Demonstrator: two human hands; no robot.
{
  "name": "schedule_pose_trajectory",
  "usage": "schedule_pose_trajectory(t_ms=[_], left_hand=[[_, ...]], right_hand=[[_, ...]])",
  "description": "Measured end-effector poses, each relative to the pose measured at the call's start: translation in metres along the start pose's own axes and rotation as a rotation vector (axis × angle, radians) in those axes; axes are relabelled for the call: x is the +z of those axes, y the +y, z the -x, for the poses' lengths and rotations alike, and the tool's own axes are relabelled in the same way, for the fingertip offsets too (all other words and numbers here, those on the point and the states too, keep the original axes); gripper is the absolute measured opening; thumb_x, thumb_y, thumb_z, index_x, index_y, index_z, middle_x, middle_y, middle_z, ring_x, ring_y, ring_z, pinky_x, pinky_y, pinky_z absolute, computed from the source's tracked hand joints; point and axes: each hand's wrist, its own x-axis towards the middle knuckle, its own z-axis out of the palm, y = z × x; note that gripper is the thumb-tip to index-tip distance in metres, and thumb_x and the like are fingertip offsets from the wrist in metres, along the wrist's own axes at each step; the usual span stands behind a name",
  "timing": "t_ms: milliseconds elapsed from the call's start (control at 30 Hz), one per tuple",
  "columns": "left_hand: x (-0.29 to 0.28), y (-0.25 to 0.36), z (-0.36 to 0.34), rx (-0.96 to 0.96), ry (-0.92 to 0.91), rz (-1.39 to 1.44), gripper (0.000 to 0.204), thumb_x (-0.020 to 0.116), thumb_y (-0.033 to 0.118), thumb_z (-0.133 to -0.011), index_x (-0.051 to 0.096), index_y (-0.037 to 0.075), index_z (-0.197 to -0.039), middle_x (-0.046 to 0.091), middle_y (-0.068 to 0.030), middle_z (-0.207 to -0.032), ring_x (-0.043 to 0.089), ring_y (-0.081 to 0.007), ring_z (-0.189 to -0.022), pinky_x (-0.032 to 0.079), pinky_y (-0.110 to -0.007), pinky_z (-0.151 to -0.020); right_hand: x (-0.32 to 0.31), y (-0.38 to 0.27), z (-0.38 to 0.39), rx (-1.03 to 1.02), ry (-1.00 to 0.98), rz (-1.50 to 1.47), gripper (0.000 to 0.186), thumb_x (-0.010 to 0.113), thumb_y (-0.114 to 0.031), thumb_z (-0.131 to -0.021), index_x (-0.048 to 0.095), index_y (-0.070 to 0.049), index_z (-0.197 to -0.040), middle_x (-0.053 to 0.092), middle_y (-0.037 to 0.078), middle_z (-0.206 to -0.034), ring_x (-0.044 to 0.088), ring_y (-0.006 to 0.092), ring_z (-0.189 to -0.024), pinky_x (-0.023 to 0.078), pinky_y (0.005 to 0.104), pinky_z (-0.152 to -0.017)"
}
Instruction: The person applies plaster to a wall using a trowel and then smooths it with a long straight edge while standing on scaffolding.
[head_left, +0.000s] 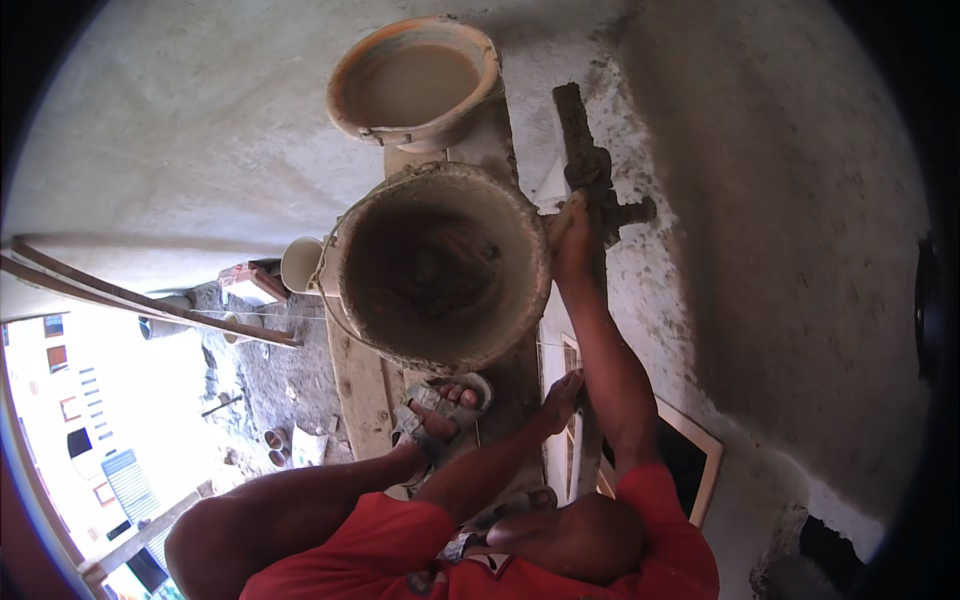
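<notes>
My right hand (pixel 574 243) reaches up beside the right rim of a mortar-caked bucket (pixel 362 300). Its fingers are closed round a dirty scaffold pole (pixel 572 118), just below a crusted clamp (pixel 590 172). Nearer to me, my left hand (pixel 562 396) is by the lower stretch of the pole, its fingers partly hidden, so its grip is unclear. The bucket's mouth faces me, with dark residue inside and a wire handle (pixel 335 312) hanging at its left. Behind it stands an orange-rimmed basin (pixel 345 75) of cloudy water.
I squat in sandals (pixel 470 395) on wooden planks (pixel 360 385). A plastered wall (pixel 790 250) rises on the right, with a framed opening (pixel 685 455) low down. To the left the ground (pixel 265 375) lies far below, with scattered containers. Long wooden strips (pixel 150 300) jut in from the left.
</notes>
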Motion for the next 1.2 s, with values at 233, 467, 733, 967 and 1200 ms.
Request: schedule_pose_trajectory(t_ms=[233,467,733,967,1200], left_hand=[[0.001,0.002,-0.001,0.004,0.053,0.022,0.034,0.046,0.042,-0.093,0.053,0.013,-0.108,0.057,0.0042,-0.086,0.052,-0.0072,-0.073,0.042,-0.025,-0.061],[0.004,0.008,0.006,0.046,0.004,0.076,0.033,0.045,0.040,-0.094,0.052,0.012,-0.111,0.057,0.0037,-0.086,0.054,-0.0074,-0.074,0.044,-0.026,-0.060],[-0.016,0.000,0.001,0.040,-0.042,0.053,0.032,0.048,0.038,-0.093,0.055,0.009,-0.105,0.061,0.0014,-0.086,0.058,-0.0096,-0.074,0.047,-0.026,-0.067],[-0.019,-0.007,-0.004,0.016,0.052,-0.019,0.031,0.048,0.040,-0.093,0.055,0.012,-0.104,0.060,0.0029,-0.084,0.055,-0.0081,-0.067,0.044,-0.025,-0.058],[-0.004,-0.001,-0.003,-0.022,0.015,0.014,0.032,0.050,0.045,-0.090,0.052,0.014,-0.099,0.055,0.0037,-0.078,0.048,-0.0086,-0.060,0.039,-0.026,-0.054]], right_hand=[[-0.007,-0.014,0.006,0.022,-0.131,0.123,0.034,0.050,-0.041,-0.083,0.047,-0.013,-0.103,0.051,0.004,-0.073,0.050,0.0167,-0.056,0.041,0.0307,-0.043],[-0.006,-0.061,0.098,0.059,-0.265,0.251,0.045,0.052,-0.037,-0.081,0.046,-0.010,-0.116,0.050,0.004,-0.069,0.048,0.0151,-0.048,0.039,0.0302,-0.039],[0.013,-0.079,0.220,-0.252,-0.488,1.199,0.032,0.055,-0.017,-0.082,0.048,0.002,-0.107,0.055,0.012,-0.069,0.056,0.0187,-0.051,0.047,0.0313,-0.044],[-0.018,-0.060,0.223,-0.623,-0.460,1.376,0.024,0.055,-0.014,-0.082,0.050,0.002,-0.099,0.059,0.019,-0.075,0.060,0.0287,-0.056,0.049,0.0383,-0.053],[-0.075,-0.027,0.145,0.148,-0.019,0.300,0.034,0.052,-0.036,-0.082,0.049,-0.012,-0.106,0.051,0.004,-0.069,0.049,0.0165,-0.050,0.040,0.0325,-0.041]])
